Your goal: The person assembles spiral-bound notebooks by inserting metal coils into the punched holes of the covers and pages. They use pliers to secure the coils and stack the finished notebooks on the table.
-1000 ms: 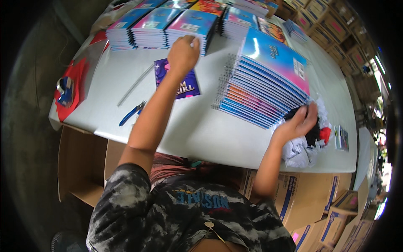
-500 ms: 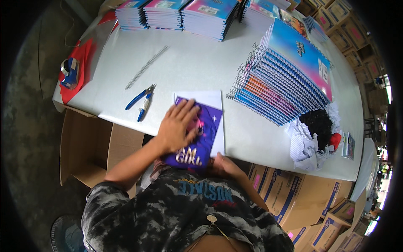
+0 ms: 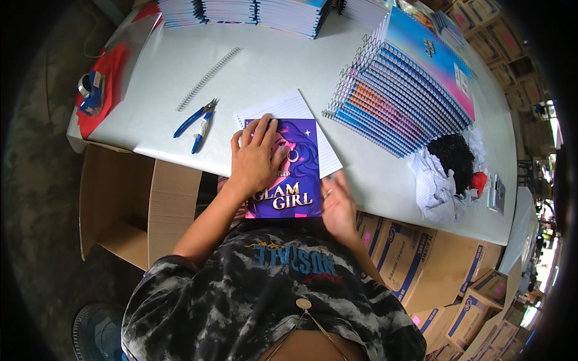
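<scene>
A purple illustrated notebook cover (image 3: 301, 174) lies over a skewed stack of lined paper (image 3: 328, 153) with punched holes, at the table's near edge. My left hand (image 3: 256, 156) rests flat on the cover, fingers stretched out, covering part of the drawn figure. Beside the cover's right edge, near a corner of the lined paper, is my right hand (image 3: 339, 207), its fingers extended and slightly blurred. To the left are blue-handled cutting pliers (image 3: 197, 123), their handles spread. A loose metal spiral coil (image 3: 208, 79) lies beyond them.
A tall pile of spiral notebooks (image 3: 403, 90) stands at right, beside crumpled paper (image 3: 435, 189) and a black bundle (image 3: 450, 162). More notebook stacks (image 3: 289, 18) line the back. A tape dispenser (image 3: 91, 95) sits on red sheets at left. Cardboard boxes (image 3: 415, 259) stand below the table.
The purple cover has straightened and shifted right, while the paper under it has turned askew. My right hand has come up from below the cover to its right side. The view has shifted slightly.
</scene>
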Available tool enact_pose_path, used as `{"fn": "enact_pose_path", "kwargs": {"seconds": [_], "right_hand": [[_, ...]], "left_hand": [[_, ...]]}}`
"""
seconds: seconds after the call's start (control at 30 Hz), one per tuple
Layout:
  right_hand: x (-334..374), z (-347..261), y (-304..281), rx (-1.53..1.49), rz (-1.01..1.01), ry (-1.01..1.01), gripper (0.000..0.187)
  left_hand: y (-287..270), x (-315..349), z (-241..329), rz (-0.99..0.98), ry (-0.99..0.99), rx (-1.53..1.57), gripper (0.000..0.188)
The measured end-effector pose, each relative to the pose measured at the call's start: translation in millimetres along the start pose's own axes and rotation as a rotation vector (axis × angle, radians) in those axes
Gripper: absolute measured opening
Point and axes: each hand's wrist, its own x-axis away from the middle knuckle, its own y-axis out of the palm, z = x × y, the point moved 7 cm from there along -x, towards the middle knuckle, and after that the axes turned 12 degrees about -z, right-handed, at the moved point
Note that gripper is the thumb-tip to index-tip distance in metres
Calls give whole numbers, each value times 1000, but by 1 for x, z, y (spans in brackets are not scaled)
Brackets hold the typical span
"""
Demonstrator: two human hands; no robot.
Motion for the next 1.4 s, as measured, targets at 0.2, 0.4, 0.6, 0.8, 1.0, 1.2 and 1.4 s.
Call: {"fn": "enact_pose_path", "kwargs": {"seconds": [0.2, 0.4, 0.6, 0.8, 1.0, 1.2, 1.4], "right_hand": [[-23, -7, -7, 192, -55, 227, 43], [-74, -21, -23, 87, 10, 208, 58], [-99, -4, 13, 337, -254, 447, 42], [-120, 14, 38, 368, -290, 384, 32], [-84, -34, 73, 502, -310, -188, 22], [-66, -7, 82, 290, -311, -286, 37], [-45, -132, 61, 708, -240, -696, 70]], "left_hand": [[2, -14, -17, 20, -6, 3, 54], [3, -40, -36, 41, 0, -5, 51], [4, -34, -51, 6, 51, 59, 53], [5, -73, -70, 158, -148, 113, 58], [-25, 9, -85, 615, -284, 1383, 72], [-19, 26, -54, 424, -5, 1983, 37], [-81, 8, -38, 153, 327, 1039, 14]]}}
